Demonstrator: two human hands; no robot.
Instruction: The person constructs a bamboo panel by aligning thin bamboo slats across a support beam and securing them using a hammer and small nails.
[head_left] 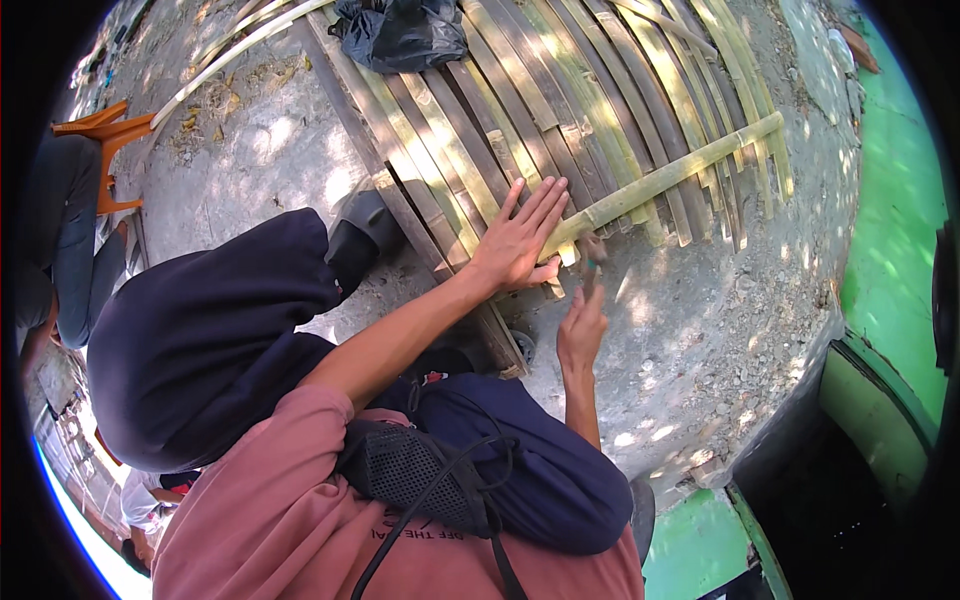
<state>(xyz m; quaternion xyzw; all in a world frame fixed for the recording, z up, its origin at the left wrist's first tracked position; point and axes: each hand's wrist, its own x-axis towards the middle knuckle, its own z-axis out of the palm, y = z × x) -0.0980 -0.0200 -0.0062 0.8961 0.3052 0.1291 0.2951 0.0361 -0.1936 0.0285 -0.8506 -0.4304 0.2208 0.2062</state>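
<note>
Long bamboo slats (520, 85), some pale yellow-green and some dark brown, lie side by side in a wide panel. Across their near ends runs a wider green-yellow bamboo strip (680, 168). My left hand (520, 236) rests on the slats at this strip's left end. Its fingers are stretched out flat, with the thumb apart on the near side of the strip. Just right of it, my right hand (582, 328) is closed around a hammer (592, 255). The hammer's head is close to the strip's lower edge; whether they touch, I cannot tell.
A crumpled black plastic bag (400, 32) lies on the slats' far end. An orange plastic chair (118, 150) stands at far left, beside another person's legs (85, 270). A green wall (895, 200) bounds the right side. Rubble (745, 370) covers the grey ground.
</note>
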